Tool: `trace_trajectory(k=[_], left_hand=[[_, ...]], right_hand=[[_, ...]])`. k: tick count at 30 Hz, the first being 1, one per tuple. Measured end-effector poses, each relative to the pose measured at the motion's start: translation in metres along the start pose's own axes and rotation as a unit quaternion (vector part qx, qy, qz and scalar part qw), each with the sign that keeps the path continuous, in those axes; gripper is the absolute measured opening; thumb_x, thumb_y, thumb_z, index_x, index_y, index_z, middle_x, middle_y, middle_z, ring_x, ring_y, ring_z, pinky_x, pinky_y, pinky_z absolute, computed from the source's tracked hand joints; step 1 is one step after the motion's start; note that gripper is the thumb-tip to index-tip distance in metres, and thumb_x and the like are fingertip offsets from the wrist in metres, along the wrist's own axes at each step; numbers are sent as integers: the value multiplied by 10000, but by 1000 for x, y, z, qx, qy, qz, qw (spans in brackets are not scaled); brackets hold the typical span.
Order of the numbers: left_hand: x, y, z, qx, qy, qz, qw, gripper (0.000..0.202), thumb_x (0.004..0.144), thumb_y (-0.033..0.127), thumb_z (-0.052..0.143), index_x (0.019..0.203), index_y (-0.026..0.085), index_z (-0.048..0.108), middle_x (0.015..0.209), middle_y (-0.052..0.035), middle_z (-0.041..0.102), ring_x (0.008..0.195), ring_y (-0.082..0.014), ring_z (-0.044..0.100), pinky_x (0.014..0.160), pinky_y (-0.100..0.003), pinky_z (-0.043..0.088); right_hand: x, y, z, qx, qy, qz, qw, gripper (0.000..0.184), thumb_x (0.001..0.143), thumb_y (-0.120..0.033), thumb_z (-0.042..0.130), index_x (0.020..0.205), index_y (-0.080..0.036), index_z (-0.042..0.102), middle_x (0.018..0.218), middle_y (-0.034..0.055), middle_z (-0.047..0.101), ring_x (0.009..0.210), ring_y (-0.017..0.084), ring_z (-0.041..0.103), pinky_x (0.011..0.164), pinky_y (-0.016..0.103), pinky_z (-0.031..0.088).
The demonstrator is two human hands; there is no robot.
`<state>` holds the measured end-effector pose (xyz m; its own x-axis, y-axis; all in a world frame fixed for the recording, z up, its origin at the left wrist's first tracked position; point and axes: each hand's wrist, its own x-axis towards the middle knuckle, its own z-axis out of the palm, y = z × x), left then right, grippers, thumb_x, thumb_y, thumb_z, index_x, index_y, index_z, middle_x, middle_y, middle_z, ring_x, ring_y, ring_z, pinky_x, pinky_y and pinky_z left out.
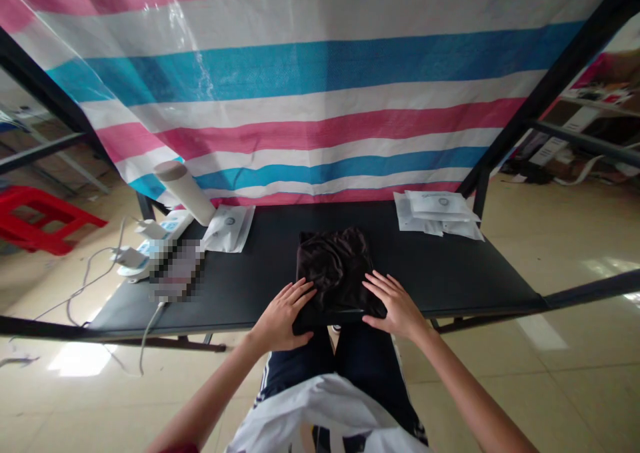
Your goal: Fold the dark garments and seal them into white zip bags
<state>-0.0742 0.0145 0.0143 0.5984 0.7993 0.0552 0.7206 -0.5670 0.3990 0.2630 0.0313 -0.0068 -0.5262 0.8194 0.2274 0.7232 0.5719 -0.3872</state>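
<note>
A folded dark brown cloth garment [335, 273] lies on the black table top [450, 279], near the table's front edge. My left hand [283, 314] rests flat on the garment's lower left side with its fingers spread. My right hand [395, 304] lies on the lower right corner in the same way, its fingers apart. Neither hand grips the cloth. Beyond the right hand sits a stack of white sealed plastic packets [435, 214], and a single packet [230, 229] lies at the far left.
A white cylinder [183, 189] lies tilted at the table's back left, near a white device with cables [155, 246] and a pixelated blurred patch [177, 269]. A striped tarp [320, 93] hangs behind the table. A red stool [40, 219] stands on the tiled floor at left.
</note>
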Motion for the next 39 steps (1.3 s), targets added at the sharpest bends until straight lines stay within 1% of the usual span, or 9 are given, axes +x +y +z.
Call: trace_trajectory(k=[3,6,10,14,17,21,28,33,39], left_hand=[[-17,2,1,-5,-7,-10,1000,667,742,303,679,1385,228,519,1496,-84,478,1442,-294,356,1206,-500,288],[-27,-1,-2,-30,-16,-19,999,540,797,166,564,1332,245,572,1462,-56,523,1424,-250,395,1195,-474,321],[-26,-4,-5,-83,11,-28,996,383,894,204,483,1241,245,639,1353,-62,622,1352,-238,491,1145,-454,385],[-15,-3,0,-93,94,-91,987,278,953,319,447,988,213,701,1113,-95,725,1119,-245,648,999,-402,470],[-1,-4,3,-88,142,-170,971,380,971,401,396,732,208,618,772,-62,697,788,-205,675,769,-313,481],[25,-10,0,-98,178,-263,943,372,949,453,408,702,215,550,578,8,557,559,-150,559,561,-247,350],[52,-21,-7,-28,195,-317,928,145,830,309,581,944,221,603,961,-45,666,789,-196,616,658,-286,427],[61,-37,-7,-11,183,-327,927,373,834,441,605,1110,190,623,1071,-103,652,1027,-284,572,887,-391,456],[79,-60,-12,-12,114,-320,940,413,759,478,675,1048,184,677,1048,-120,654,1015,-316,565,891,-421,450]], right_hand=[[-19,-8,0,-8,-29,-18,999,838,750,-531,732,1480,-250,433,1510,98,459,1422,328,378,1176,580,267],[-30,-10,-1,1,-38,-21,999,717,795,-397,714,1457,-282,464,1481,74,501,1402,299,414,1172,561,287],[-27,-6,-3,32,-26,-9,999,510,836,-228,642,1336,-313,595,1381,52,601,1321,271,511,1129,521,356],[-11,-3,0,67,25,32,997,254,935,-283,525,1104,-278,716,1177,61,713,1159,257,616,1003,445,465],[4,-1,4,73,62,97,991,335,981,-375,427,900,-234,719,940,84,736,929,248,681,830,366,516],[27,0,7,27,67,199,977,486,995,-493,362,776,-199,682,723,107,700,699,250,691,626,302,458],[57,10,5,-43,69,278,957,279,878,-469,599,870,-200,673,744,81,719,720,260,704,577,287,418],[66,29,2,25,80,307,948,473,781,-529,692,1109,-189,671,845,63,739,792,248,717,654,301,492],[86,48,4,60,53,322,944,581,632,-414,833,1157,-209,692,953,74,766,879,278,726,746,338,536]])
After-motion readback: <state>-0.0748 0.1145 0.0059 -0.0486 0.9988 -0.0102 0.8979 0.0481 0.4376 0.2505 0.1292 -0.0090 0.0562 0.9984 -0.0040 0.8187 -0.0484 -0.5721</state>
